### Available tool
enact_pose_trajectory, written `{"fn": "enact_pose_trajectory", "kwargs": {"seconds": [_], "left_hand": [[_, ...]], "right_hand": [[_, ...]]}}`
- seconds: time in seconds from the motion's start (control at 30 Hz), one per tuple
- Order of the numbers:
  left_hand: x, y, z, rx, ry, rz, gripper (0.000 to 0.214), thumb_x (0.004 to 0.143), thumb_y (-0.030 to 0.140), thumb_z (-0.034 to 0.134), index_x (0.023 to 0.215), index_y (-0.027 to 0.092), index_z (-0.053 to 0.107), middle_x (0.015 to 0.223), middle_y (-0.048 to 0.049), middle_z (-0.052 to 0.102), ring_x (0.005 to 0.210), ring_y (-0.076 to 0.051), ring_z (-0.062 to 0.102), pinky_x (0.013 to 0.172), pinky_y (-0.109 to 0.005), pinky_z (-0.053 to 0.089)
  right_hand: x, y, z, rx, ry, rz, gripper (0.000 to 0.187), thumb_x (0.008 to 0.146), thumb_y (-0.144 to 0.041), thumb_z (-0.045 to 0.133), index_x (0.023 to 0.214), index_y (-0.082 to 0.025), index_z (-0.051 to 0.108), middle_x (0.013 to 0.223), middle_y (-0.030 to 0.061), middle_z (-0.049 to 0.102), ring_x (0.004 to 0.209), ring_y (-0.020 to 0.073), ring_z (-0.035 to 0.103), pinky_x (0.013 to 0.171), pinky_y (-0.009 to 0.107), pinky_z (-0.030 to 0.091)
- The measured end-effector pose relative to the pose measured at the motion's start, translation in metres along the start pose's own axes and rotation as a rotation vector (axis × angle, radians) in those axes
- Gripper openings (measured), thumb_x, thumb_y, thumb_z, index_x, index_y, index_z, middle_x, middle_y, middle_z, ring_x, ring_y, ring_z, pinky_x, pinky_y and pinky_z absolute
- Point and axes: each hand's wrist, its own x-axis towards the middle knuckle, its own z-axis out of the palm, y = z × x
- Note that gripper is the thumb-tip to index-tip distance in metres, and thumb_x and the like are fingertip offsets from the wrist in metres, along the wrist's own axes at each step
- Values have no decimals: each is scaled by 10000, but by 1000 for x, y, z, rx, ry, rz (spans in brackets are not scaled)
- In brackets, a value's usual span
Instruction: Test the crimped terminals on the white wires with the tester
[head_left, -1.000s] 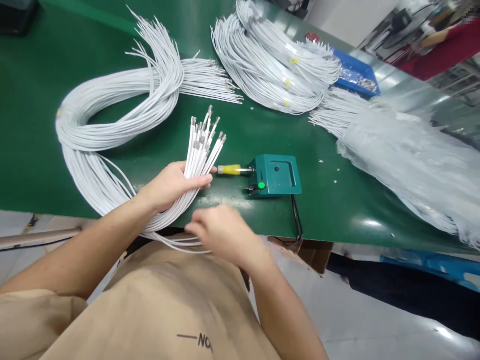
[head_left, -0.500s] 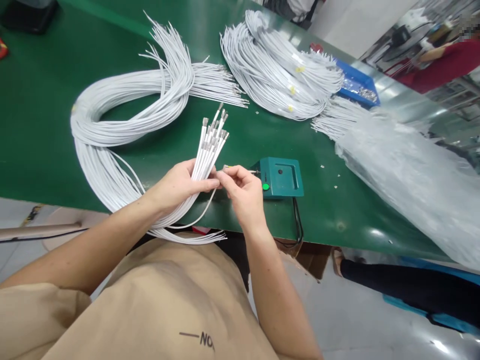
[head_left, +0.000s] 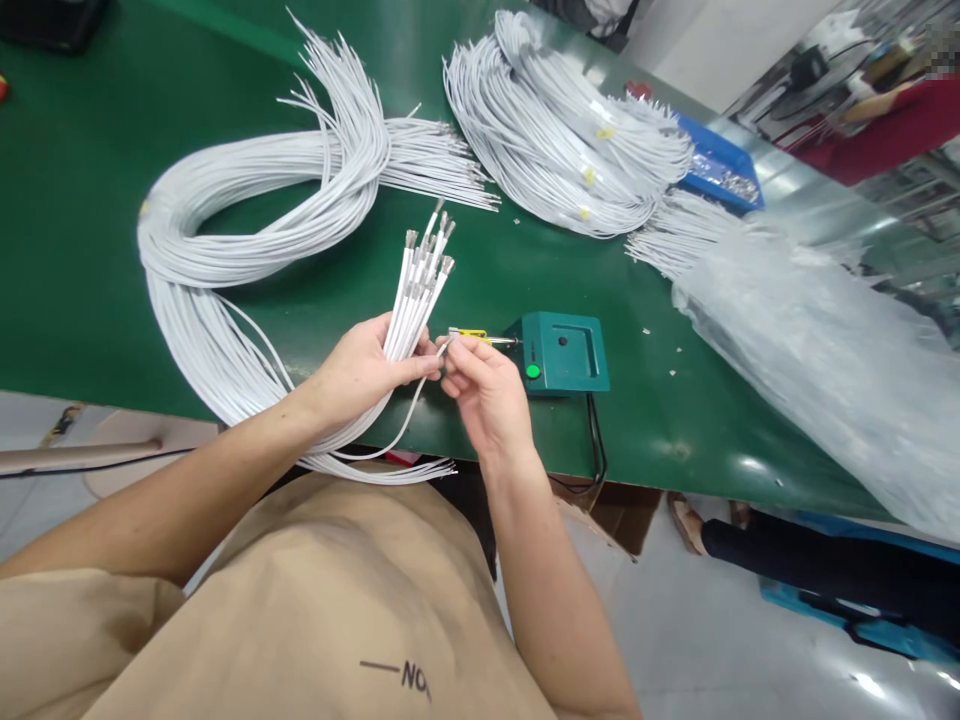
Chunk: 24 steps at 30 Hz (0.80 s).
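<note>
Coils of white wire (head_left: pixel 225 200) lie at the left of the green table (head_left: pixel 67 230). Your left hand (head_left: pixel 360 365) is closed round a bundle of wires (head_left: pixel 416 290), its metal-tipped ends fanned upward. Just to its right, the thumb and fingers of your right hand (head_left: pixel 484 390) pinch the tip of a single wire (head_left: pixel 417 398) close to the yellow-handled probe (head_left: pixel 472 335) on the green box (head_left: pixel 562 350); contact cannot be told. Judged step: one end singled out at the probe. Meeting tip to probe calls for a steady pinch and fine aim.
</note>
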Motion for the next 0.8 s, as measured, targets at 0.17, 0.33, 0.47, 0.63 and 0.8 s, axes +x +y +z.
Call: {"fn": "enact_pose_trajectory", "kwargs": {"seconds": [0.17,0.33,0.47,0.63,0.8], "left_hand": [[-1,0,2,-26,-41,-6,246,716,306,719,832,155,563,806,-18,635,737,-155,622,750,-313,489],[-5,4,7,-87,-93,-23,230,730,271,705,862,148,561,790,-21,655,733,-169,654,756,-329,513],[-4,1,4,7,-31,-4,236,710,285,722,844,157,575,810,-15,651,763,-165,633,741,-311,503],[-2,0,2,82,-2,22,188,723,275,709,816,167,586,819,-2,647,782,-150,612,764,-293,479],[-1,1,3,44,10,2,213,717,270,719,842,163,584,810,-1,641,746,-134,607,731,-274,481]], "right_hand": [[4,-2,1,186,-26,96,159,730,-307,648,692,-153,649,548,-68,383,471,45,301,450,204,269],[10,-13,5,-16,-35,87,260,736,-399,661,652,-155,632,489,-77,379,439,49,335,443,210,281],[10,-10,3,65,-93,154,301,732,-387,688,579,-159,565,504,-68,422,455,48,376,460,205,304],[5,-2,-4,216,-93,224,272,734,-420,694,687,-165,612,569,-71,421,497,43,367,512,201,353],[-1,1,-6,111,-2,84,187,732,-354,690,775,-172,673,629,-49,511,527,54,404,545,220,378]]}}
